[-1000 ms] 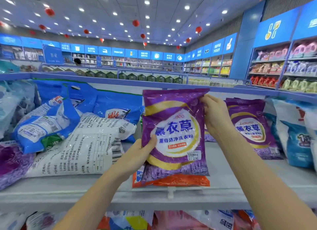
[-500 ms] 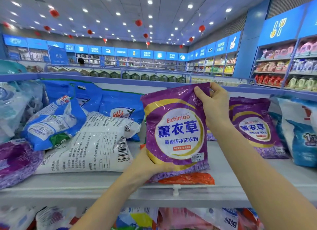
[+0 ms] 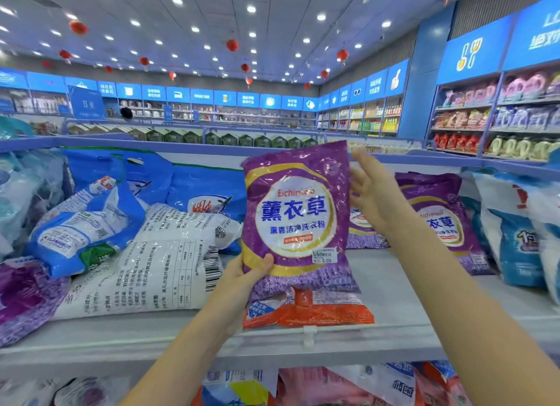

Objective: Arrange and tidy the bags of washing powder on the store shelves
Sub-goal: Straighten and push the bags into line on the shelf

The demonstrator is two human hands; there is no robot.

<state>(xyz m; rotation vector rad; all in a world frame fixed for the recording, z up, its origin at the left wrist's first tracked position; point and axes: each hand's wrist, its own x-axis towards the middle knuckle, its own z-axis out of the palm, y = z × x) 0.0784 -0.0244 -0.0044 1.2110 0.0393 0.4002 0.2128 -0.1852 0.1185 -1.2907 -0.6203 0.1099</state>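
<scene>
A purple bag of washing powder (image 3: 295,220) stands upright above the grey shelf (image 3: 181,342). My left hand (image 3: 242,280) grips its lower left corner, thumb on the front. My right hand (image 3: 374,193) is just right of the bag's upper edge, fingers spread and off it. An orange bag (image 3: 312,313) lies flat under the purple one. Another purple bag (image 3: 439,220) leans at the back right, partly hidden by my right arm.
A white bag (image 3: 145,266) and blue bags (image 3: 85,230) lie tumbled on the left of the shelf. Blue and white bags (image 3: 518,230) stand on the right. More bags (image 3: 303,387) fill the shelf below. Store aisles lie beyond.
My right hand has let go of the purple bag's top right corner and opened. The bag now stands straighter, held by my left hand alone.
</scene>
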